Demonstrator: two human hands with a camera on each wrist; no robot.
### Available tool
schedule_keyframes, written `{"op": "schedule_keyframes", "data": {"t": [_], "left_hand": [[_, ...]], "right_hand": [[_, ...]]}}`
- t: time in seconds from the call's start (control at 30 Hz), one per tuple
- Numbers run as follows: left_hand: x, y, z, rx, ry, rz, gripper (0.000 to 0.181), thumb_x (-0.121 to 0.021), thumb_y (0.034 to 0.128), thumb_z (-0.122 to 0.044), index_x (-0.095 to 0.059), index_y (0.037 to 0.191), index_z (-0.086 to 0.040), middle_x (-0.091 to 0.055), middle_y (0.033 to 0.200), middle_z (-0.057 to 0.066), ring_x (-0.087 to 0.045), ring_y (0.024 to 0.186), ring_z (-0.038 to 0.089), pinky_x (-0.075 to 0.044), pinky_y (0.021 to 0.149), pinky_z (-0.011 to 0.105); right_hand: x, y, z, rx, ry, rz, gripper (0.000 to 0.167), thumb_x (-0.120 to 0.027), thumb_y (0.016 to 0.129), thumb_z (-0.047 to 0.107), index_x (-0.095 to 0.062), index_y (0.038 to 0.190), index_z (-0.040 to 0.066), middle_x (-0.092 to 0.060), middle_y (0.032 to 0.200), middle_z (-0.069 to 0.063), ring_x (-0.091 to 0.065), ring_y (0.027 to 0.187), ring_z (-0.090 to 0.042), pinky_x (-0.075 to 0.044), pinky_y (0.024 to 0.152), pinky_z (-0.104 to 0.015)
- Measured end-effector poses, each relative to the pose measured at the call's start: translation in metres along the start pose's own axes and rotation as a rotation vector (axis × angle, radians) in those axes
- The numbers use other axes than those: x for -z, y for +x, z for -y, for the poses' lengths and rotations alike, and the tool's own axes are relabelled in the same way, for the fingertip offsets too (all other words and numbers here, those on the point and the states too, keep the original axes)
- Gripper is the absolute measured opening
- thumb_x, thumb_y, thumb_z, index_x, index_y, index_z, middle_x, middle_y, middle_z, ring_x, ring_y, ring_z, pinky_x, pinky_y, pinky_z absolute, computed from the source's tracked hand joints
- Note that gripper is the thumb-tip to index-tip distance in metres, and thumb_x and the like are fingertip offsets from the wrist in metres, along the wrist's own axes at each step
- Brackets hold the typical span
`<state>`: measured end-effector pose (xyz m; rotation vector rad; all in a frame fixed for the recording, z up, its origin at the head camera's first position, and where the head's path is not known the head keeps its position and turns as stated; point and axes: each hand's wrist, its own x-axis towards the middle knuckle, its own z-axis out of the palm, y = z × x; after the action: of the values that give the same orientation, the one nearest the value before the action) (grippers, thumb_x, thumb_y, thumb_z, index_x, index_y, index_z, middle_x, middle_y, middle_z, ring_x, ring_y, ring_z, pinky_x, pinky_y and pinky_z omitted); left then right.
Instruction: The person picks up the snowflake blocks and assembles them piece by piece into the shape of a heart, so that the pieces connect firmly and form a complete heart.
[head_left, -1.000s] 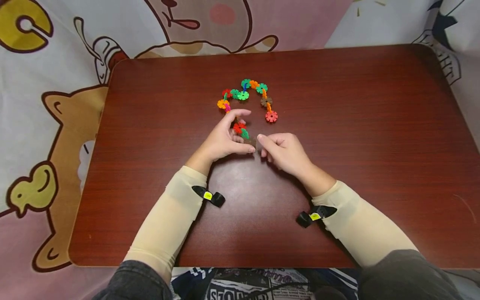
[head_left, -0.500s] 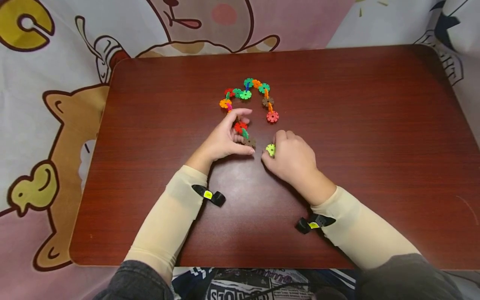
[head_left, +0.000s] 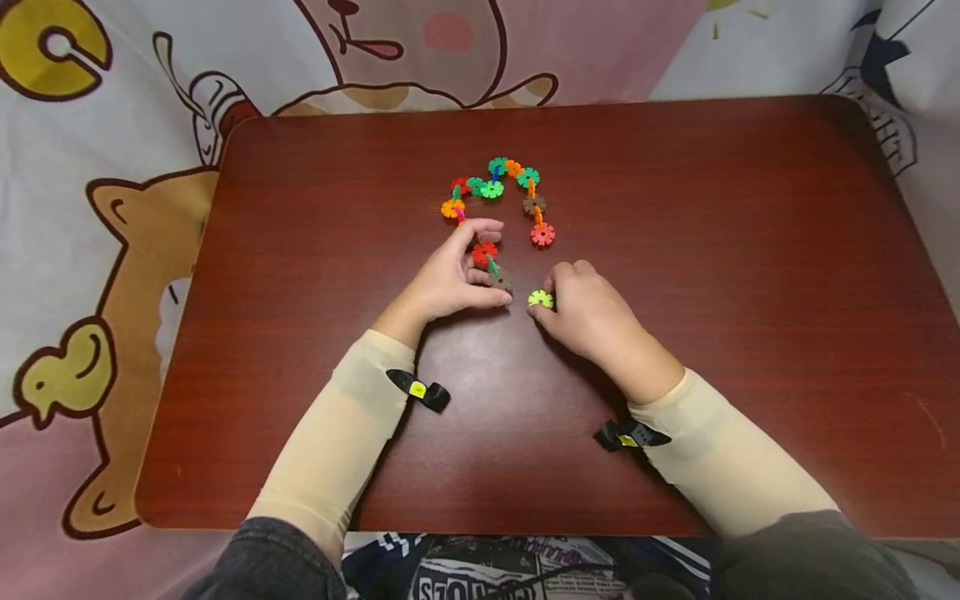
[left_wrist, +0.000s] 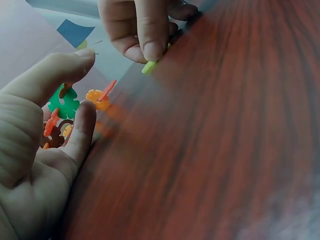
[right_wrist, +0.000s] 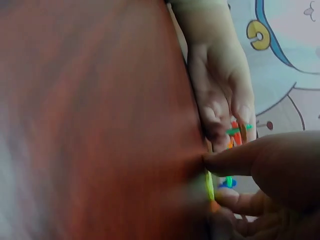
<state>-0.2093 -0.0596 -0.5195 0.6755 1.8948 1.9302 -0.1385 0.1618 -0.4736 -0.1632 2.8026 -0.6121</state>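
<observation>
In the head view my left hand (head_left: 446,279) curls around the near end of a chain of interlocking flower-shaped discs. A brown disc (head_left: 500,282) sits by its thumb, with a red disc (head_left: 485,252) just beyond. The rest of the chain, including an orange disc (head_left: 452,208), arches over the table to a coral disc (head_left: 543,235). Thumb and fingers of my right hand (head_left: 592,312) pinch a yellow-green disc (head_left: 540,299), apart from the chain. That disc appears edge-on in the left wrist view (left_wrist: 149,67). Fingers partly hide the chain's near stretch.
The dark red-brown table (head_left: 300,417) spreads around both hands. Beyond its far and left edges hangs a cloth (head_left: 592,50) with cartoon animals. Each wrist wears a small black camera; the left camera (head_left: 431,396) sits above the tabletop.
My right hand has drawn back slightly and turned, bringing the yellow-green disc into view. My left hand has stayed nearly in place; the red and brown discs have shifted a little.
</observation>
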Motion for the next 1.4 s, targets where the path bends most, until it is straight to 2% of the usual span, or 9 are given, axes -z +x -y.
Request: {"op": "schedule_keyframes", "data": {"t": [0.1, 0.17, 0.3, 0.43, 0.57, 0.67, 0.77, 1.13, 1.4], "left_hand": [[0.000, 0.001, 0.001, -0.002, 0.007, 0.002, 0.097, -0.092, 0.0713, 0.015, -0.040, 0.153, 0.003, -0.045, 0.146, 0.026, -0.067, 0.084, 0.030, -0.062, 0.085, 0.037], [-0.001, 0.000, 0.001, 0.000, 0.015, 0.001, 0.097, -0.092, 0.0714, 0.014, -0.040, 0.152, 0.003, -0.045, 0.146, 0.025, -0.067, 0.084, 0.030, -0.062, 0.085, 0.037], [-0.001, 0.000, 0.001, 0.007, 0.038, -0.005, 0.096, -0.093, 0.0714, 0.012, -0.042, 0.152, 0.002, -0.047, 0.145, 0.023, -0.066, 0.083, 0.030, -0.062, 0.084, 0.036], [-0.002, 0.000, 0.000, 0.006, 0.056, -0.006, 0.095, -0.094, 0.0727, 0.009, -0.042, 0.152, -0.001, -0.048, 0.145, 0.022, -0.065, 0.081, 0.029, -0.062, 0.083, 0.036], [-0.003, 0.001, -0.001, 0.000, 0.052, -0.001, 0.094, -0.093, 0.0731, 0.009, -0.042, 0.152, -0.001, -0.048, 0.145, 0.023, -0.064, 0.079, 0.029, -0.061, 0.082, 0.035], [-0.002, 0.001, -0.001, -0.007, 0.045, 0.002, 0.093, -0.093, 0.0732, 0.010, -0.043, 0.151, 0.000, -0.048, 0.145, 0.024, -0.064, 0.078, 0.029, -0.061, 0.080, 0.033], [-0.001, 0.001, -0.001, -0.007, 0.054, 0.008, 0.092, -0.094, 0.0740, 0.008, -0.044, 0.151, -0.001, -0.049, 0.145, 0.023, -0.063, 0.076, 0.029, -0.060, 0.078, 0.032], [0.002, -0.002, -0.001, 0.026, 0.093, 0.024, 0.092, -0.097, 0.0732, 0.004, -0.048, 0.151, -0.002, -0.055, 0.141, 0.019, -0.063, 0.074, 0.031, -0.059, 0.076, 0.031], [0.003, -0.001, 0.000, 0.007, 0.088, 0.043, 0.093, -0.097, 0.0712, 0.007, -0.049, 0.150, -0.002, -0.055, 0.140, 0.021, -0.065, 0.075, 0.032, -0.061, 0.076, 0.032]], "right_hand": [[0.003, 0.004, -0.006, 0.029, 0.039, 0.030, 0.033, -0.078, 0.097, 0.027, -0.064, 0.111, 0.000, -0.060, 0.108, -0.019, -0.060, 0.101, -0.036, -0.051, 0.091, -0.053], [0.001, 0.007, -0.011, 0.063, 0.083, 0.012, 0.031, -0.080, 0.096, 0.025, -0.064, 0.109, 0.002, -0.060, 0.105, -0.016, -0.058, 0.097, -0.033, -0.050, 0.087, -0.050], [-0.012, 0.016, -0.023, 0.179, 0.258, -0.153, 0.025, -0.082, 0.095, 0.018, -0.064, 0.105, 0.006, -0.063, 0.093, -0.010, -0.059, 0.082, -0.025, -0.048, 0.074, -0.037], [-0.024, 0.023, -0.032, 0.334, 0.578, -0.295, 0.016, -0.081, 0.095, 0.002, -0.066, 0.101, 0.001, -0.072, 0.085, -0.010, -0.067, 0.072, -0.018, -0.054, 0.063, -0.023], [-0.028, 0.024, -0.034, 0.428, 0.862, -0.269, 0.016, -0.075, 0.093, -0.013, -0.065, 0.104, -0.008, -0.075, 0.089, -0.020, -0.074, 0.073, -0.021, -0.062, 0.062, -0.026], [-0.028, 0.023, -0.034, 0.440, 0.956, -0.241, 0.018, -0.072, 0.093, -0.017, -0.062, 0.107, -0.012, -0.073, 0.091, -0.026, -0.076, 0.076, -0.022, -0.064, 0.065, -0.030], [-0.029, 0.024, -0.034, 0.449, 0.961, -0.237, 0.018, -0.072, 0.093, -0.018, -0.064, 0.108, -0.013, -0.074, 0.093, -0.026, -0.076, 0.078, -0.023, -0.064, 0.068, -0.030], [-0.032, 0.027, -0.035, 0.487, 0.842, -0.303, 0.011, -0.077, 0.093, -0.010, -0.076, 0.102, -0.003, -0.077, 0.092, -0.014, -0.073, 0.078, -0.017, -0.060, 0.072, -0.023], [-0.032, 0.027, -0.035, 0.479, 0.783, -0.318, 0.010, -0.079, 0.093, -0.006, -0.079, 0.100, 0.001, -0.077, 0.088, -0.008, -0.071, 0.078, -0.013, -0.057, 0.072, -0.021]]}}
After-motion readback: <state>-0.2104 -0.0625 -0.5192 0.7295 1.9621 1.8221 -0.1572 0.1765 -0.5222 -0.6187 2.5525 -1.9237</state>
